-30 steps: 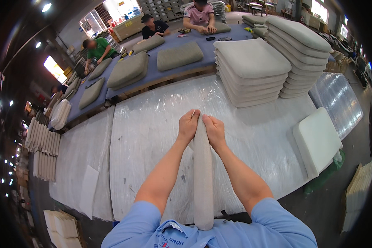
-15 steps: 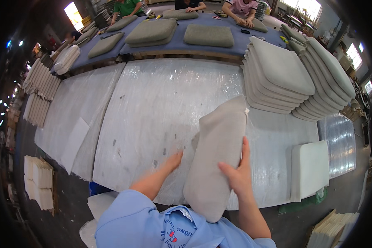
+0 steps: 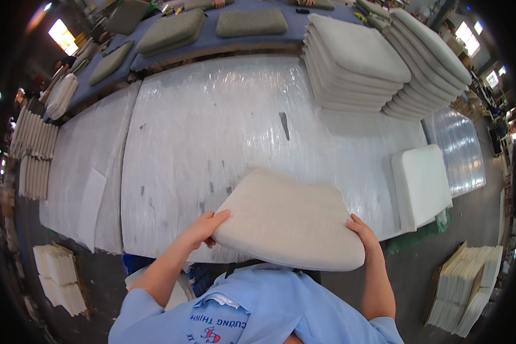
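A light beige, fabric-covered cushion (image 3: pixel 292 221) is held up in front of my chest, over the near edge of the table. My left hand (image 3: pixel 205 229) grips its left corner, thumb on top and fingers curled beneath. At the opposite side my right hand (image 3: pixel 363 234) clasps the right edge, with the thumb along the border. The cushion's far edge looks uneven and slightly blurred. Below and beyond it stretches the plastic-wrapped table top (image 3: pixel 212 120).
Stacked pale cushions (image 3: pixel 355 63) stand at the back right, beside another leaning stack (image 3: pixel 427 63). A white foam pad (image 3: pixel 421 186) rests at the right edge. Grey-green cushions (image 3: pixel 252 23) lie on the blue far table (image 3: pixel 295 28). Foam piles (image 3: pixel 464 286) flank me on the floor.
The cushion has turned from upright and narrow to broadside and lower. My left hand, free before, now grips its left corner. My view has shifted too.
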A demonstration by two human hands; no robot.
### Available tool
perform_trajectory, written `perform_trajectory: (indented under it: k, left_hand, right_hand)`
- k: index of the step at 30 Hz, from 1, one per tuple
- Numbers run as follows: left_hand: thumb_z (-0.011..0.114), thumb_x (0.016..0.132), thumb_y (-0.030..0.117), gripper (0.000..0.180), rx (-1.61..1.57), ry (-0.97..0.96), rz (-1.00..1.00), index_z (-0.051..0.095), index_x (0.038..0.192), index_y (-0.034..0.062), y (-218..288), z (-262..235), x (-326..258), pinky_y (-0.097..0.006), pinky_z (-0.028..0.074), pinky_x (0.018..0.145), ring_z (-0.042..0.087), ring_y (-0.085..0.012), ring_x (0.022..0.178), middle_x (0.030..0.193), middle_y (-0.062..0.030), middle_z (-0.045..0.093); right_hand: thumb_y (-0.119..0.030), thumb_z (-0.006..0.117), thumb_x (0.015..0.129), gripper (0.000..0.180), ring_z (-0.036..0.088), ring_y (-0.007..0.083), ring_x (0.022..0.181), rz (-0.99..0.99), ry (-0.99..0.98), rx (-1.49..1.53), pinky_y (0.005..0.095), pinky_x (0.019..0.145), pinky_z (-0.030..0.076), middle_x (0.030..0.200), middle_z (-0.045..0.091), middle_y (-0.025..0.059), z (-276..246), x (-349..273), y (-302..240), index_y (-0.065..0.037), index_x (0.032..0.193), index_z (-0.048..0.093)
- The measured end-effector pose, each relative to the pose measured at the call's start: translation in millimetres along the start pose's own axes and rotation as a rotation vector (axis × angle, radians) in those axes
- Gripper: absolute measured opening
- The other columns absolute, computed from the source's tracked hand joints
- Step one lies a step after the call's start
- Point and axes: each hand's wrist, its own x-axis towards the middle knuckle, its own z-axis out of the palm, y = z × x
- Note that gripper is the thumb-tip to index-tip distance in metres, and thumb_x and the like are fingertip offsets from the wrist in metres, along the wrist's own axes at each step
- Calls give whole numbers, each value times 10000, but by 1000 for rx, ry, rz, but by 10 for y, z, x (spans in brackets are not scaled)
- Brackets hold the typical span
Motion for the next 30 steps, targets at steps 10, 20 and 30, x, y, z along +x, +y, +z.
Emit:
perform_trajectory:
  k: [10,20,30]
  left_hand:
    - [403,1083,548,757,1056,-227,398,300,1641,47,354,302,-412,-494,143,1302,156,-408,1603,1715,-227,227]
    - [312,1087,587,820,1207,-301,420,205,1659,9,289,756,998,-464,131,1315,137,-337,1620,1747,-170,165]
    - [293,1099,569,787,1167,-228,363,185,1670,38,402,819,1859,-455,112,1319,127,-322,1622,1753,-148,154]
  right_hand:
    - [-652,583,970,908,281,422,1559,-284,-405,-1360,535,1247,274,1715,241,224,531,-304,-88,-162,1673,283]
    - [-779,369,988,873,113,381,1620,-249,-436,-1557,609,1278,94,1748,168,179,732,674,292,-249,1677,285]
    - [-713,414,1012,841,146,343,1618,-286,-303,-1500,578,1281,120,1742,198,173,684,1690,393,-194,1665,312]
